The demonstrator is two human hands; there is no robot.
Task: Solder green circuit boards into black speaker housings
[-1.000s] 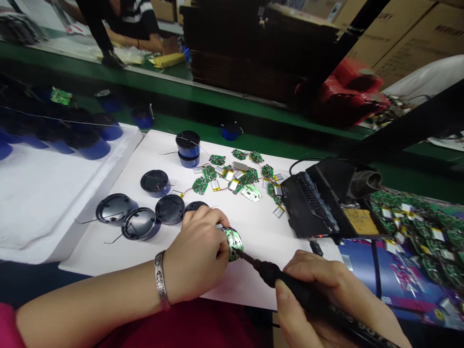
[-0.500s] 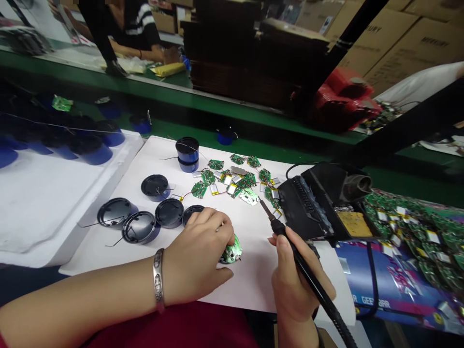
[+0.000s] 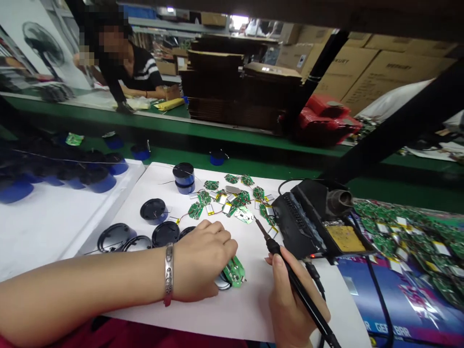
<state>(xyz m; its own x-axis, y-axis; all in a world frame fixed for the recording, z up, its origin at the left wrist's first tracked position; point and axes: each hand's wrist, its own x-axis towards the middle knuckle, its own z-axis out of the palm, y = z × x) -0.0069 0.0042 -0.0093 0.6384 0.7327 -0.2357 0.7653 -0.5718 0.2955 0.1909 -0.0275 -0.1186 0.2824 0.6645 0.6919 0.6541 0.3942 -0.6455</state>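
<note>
- The left hand [image 3: 207,261], lower centre of the frame, is half curled over the left edge of a green board [image 3: 235,272]; its fingertips are hidden, so its grip cannot be told.
- The right hand [image 3: 295,299], lower right of centre, is closed round the iron [image 3: 293,282], whose tip points to the upper left.
- Black cups [image 3: 153,210] sit left of centre.
- Loose boards [image 3: 242,198] and cells [image 3: 226,208] lie at the centre.
- The stand [image 3: 297,220] with a yellow sponge [image 3: 346,239] is right of centre.
</note>
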